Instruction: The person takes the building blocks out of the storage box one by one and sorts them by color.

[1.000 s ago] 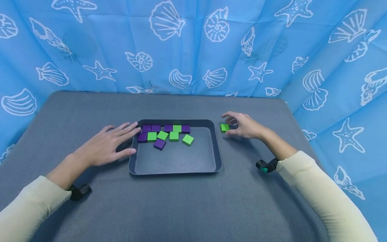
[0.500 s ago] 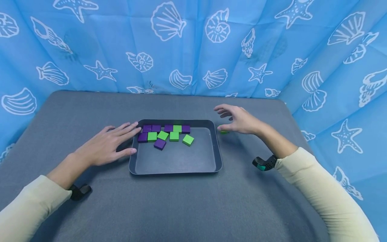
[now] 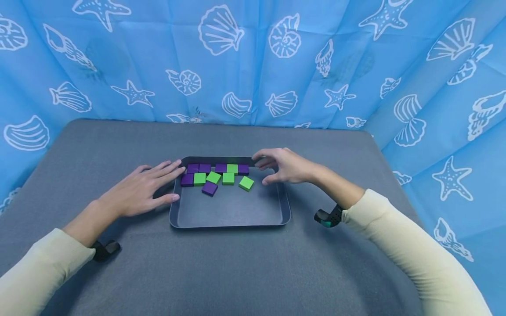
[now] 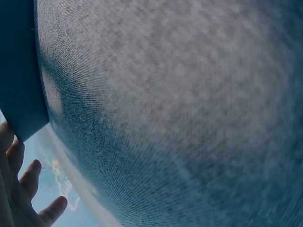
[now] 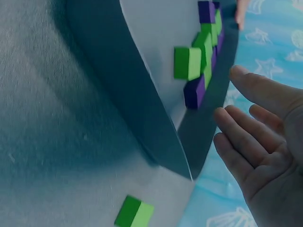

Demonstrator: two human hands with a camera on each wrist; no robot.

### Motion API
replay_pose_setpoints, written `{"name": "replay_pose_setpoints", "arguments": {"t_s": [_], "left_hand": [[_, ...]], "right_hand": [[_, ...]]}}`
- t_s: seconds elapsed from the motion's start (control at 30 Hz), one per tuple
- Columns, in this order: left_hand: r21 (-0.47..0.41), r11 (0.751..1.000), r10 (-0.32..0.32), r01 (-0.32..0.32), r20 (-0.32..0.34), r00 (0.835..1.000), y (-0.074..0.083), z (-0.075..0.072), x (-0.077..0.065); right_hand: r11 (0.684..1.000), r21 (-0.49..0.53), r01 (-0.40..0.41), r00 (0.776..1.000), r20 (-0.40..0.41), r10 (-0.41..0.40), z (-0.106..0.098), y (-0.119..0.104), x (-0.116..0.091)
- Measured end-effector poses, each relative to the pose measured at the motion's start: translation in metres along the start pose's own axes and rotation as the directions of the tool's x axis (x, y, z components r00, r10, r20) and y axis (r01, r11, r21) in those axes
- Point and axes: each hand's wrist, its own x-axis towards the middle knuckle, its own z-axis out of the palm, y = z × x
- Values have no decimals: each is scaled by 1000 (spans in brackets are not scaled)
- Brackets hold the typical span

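Eleven blocks inside the tray

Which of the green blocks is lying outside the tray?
The green block at the bottom of the right wrist view, on the grey table; all other visible green ones sit inside the tray.

The left arm reaches in from the near left, its wrist straight, the left hand palm down. Its fingers are straight and spread, pointing far and right; its thumb stands apart, nearer. The right arm comes from the near right. The right hand points left, fingers gently bent, thumb apart from them on the near side.
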Motion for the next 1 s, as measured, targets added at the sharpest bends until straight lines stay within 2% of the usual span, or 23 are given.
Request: {"name": "replay_pose_setpoints", "arguments": {"t_s": [0.17,0.37,0.63,1.0], "left_hand": [[0,1000,0,0,-2,1000,0,0,0],[2,1000,-4,4,3,1000,1,-1,0],[4,1000,-5,5,5,1000,0,1,0],[-1,1000,0,0,4,1000,0,1,0]], "right_hand": [[1000,14,-13,996,84,12,9,-3,9],[1000,-1,-13,992,124,13,18,-2,15],[999,-41,-1,994,106,5,27,-2,25],[992,-106,-64,994,78,72,32,0,34]]}}
